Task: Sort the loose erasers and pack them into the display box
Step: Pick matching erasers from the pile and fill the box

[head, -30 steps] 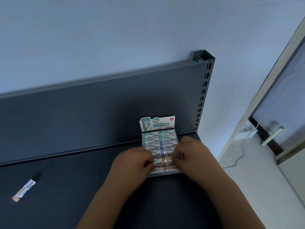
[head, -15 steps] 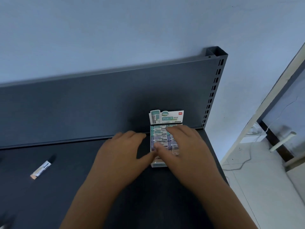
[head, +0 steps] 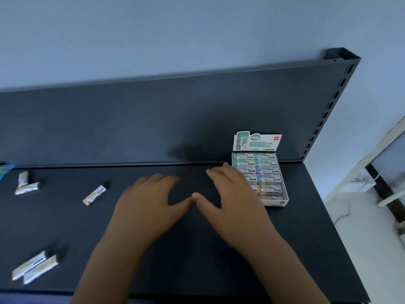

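Observation:
The white display box (head: pixel 286 195) stands at the right end of the dark shelf, its printed lid flap upright, with two columns of wrapped erasers (head: pixel 266 170) inside. My right hand (head: pixel 230 194) hovers flat just left of the box, covering its near left corner, and holds nothing. My left hand (head: pixel 149 200) is spread over the shelf beside it, thumb tips nearly touching. Loose erasers lie to the left: one (head: pixel 94 195) nearest, two (head: pixel 26 185) by the far left edge, two more (head: pixel 35 267) at the front left.
The dark shelf (head: pixel 197 249) has an upright back panel (head: pixel 153 119) and a slotted post (head: pixel 328 106) at the right. A blue-green packet corner (head: pixel 4 171) shows at the far left. Past the shelf's right end lies a white floor with cables.
Both hands have left the box and moved left, now spread flat over the shelf. The view has swung left, bringing several loose erasers into sight.

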A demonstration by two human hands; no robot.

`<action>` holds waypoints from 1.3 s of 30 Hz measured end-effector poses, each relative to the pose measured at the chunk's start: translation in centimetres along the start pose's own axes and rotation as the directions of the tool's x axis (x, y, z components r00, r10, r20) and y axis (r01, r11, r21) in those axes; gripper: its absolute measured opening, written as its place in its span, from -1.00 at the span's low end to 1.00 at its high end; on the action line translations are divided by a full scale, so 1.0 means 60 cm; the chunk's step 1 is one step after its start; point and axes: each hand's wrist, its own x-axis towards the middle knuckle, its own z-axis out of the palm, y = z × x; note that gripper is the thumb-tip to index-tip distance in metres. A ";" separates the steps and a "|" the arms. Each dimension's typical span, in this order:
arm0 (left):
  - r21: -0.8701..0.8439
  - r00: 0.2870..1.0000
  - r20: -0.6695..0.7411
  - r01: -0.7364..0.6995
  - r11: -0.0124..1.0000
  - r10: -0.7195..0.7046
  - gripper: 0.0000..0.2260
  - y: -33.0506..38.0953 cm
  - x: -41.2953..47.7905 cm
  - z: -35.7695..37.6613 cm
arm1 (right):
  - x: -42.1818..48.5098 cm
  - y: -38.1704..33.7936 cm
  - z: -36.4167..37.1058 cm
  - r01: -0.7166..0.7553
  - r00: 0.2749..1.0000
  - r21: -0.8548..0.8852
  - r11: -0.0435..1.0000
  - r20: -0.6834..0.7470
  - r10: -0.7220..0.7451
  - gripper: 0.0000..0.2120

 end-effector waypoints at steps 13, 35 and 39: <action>-0.130 0.993 -0.110 -0.048 0.990 0.033 -0.57 -0.401 -0.076 -0.036 | 0.025 -0.278 0.329 -0.073 0.997 0.096 0.993 0.039 0.070 -0.52; -0.320 0.995 -0.057 -0.095 0.943 0.081 -0.67 -0.824 -0.211 -0.066 | 0.028 -0.625 0.571 0.007 0.971 -0.028 1.000 0.238 0.000 -0.52; -0.332 0.981 -0.070 -0.192 0.924 0.179 -0.72 -0.830 -0.207 -0.055 | 0.056 -0.629 0.574 -0.058 0.983 0.031 0.998 0.179 0.051 -0.44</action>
